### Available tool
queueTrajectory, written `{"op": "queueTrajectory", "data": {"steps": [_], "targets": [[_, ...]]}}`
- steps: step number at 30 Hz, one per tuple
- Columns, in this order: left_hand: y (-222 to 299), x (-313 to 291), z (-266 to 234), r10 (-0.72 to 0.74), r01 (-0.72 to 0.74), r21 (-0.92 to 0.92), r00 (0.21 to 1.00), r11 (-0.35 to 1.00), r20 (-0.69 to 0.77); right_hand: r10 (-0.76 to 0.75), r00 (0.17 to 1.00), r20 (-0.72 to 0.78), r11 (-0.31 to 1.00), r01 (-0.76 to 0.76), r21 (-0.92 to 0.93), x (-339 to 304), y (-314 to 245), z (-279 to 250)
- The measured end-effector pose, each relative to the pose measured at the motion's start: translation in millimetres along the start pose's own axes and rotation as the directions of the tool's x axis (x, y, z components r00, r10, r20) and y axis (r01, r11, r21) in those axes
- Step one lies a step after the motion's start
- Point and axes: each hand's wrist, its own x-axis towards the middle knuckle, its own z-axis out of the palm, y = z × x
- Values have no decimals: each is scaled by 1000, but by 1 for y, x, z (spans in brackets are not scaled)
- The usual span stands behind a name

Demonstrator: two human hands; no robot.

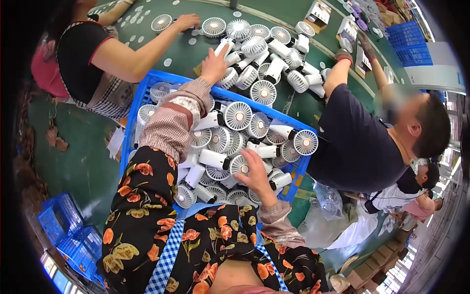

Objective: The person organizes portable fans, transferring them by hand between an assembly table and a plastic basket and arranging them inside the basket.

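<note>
Handheld fans (238,115), white with round slatted heads and short handles, are heaped in a blue crate (129,132) before the person and loosely piled on the green counter (182,67) beyond it. The left hand (213,67) reaches over the crate to the counter pile, fingers extended at a white handle (224,46); whether they grip it cannot be told. The right hand (258,177) is at a fan head (239,166) inside the crate, fingers apart and curved by its rim; a firm hold cannot be confirmed. In this inspector's judgement the units are light, stiff and rather smooth, the thin slats being the fragile part. The handle is the sounder place to take hold; pressure on the grille is best avoided.
</note>
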Motion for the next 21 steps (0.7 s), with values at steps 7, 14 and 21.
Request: {"op": "queueTrajectory", "data": {"steps": [7,14,21], "targets": [[-6,-47,-38,209,-271,-206,938,940,-277,226,933,281,926,-116,-359,11,-26,-5],[13,-182,-86,389,-400,66,911,914,136,223,917,332,975,-215,-61,-9,1,-7],[21,-179,-69,402,-408,277,912,870,81,417,800,432,546,-600,584,-42,-11,-28]]}}
